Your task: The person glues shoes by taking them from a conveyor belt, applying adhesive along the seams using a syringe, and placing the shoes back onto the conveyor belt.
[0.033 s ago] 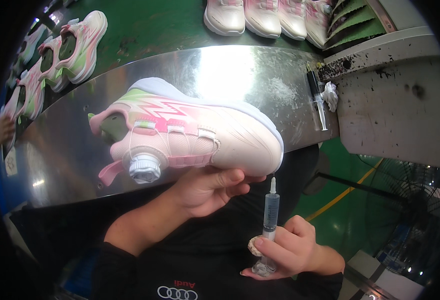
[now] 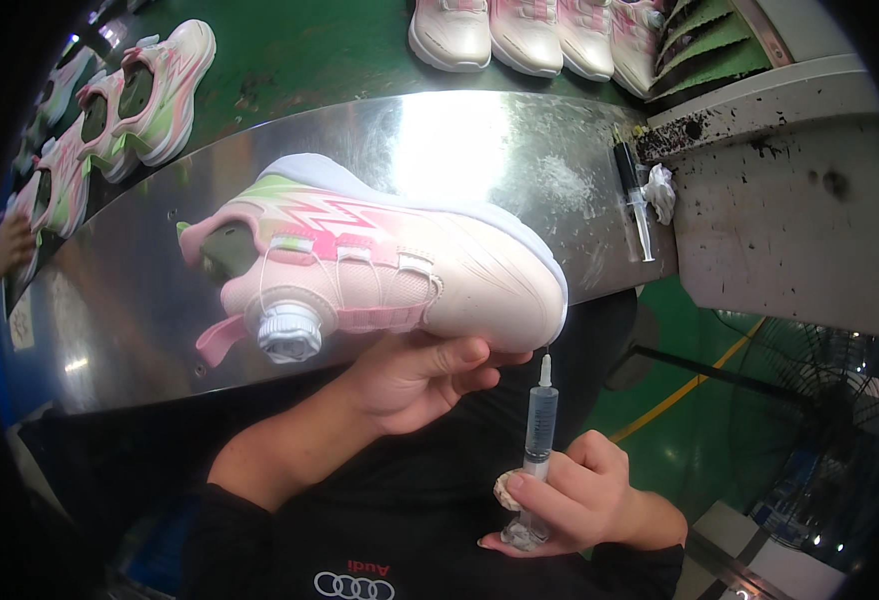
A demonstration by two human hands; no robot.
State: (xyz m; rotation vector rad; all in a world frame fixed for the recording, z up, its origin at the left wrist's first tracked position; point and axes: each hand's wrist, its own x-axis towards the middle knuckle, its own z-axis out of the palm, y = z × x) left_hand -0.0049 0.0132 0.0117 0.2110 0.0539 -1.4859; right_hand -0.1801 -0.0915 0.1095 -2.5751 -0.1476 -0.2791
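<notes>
A pale pink sneaker (image 2: 360, 260) with a white sole, green heel and white round dial lies on its side in the air over the metal bench. My left hand (image 2: 420, 375) is closed on it from below, near the toe, its other fingers hidden under the shoe. In my right hand (image 2: 575, 490) is a clear syringe (image 2: 542, 425), held upright, its tip at the sole edge by the toe; whether it touches I cannot tell. A whitish wad (image 2: 508, 492) sits between the fingers and the syringe.
Beyond the metal bench (image 2: 340, 130), a green surface carries several matching sneakers (image 2: 450, 40). More sneakers (image 2: 165, 90) stand at the far left, by another person's hand (image 2: 12, 245). A dark syringe (image 2: 632, 190) and crumpled tissue (image 2: 660, 193) lie at the bench's right end, beside a grey panel (image 2: 790, 220).
The sneaker has tilted very slightly in my left hand. At the far left, the other person's hand has shifted a little. My right hand and the syringe stay nearly still.
</notes>
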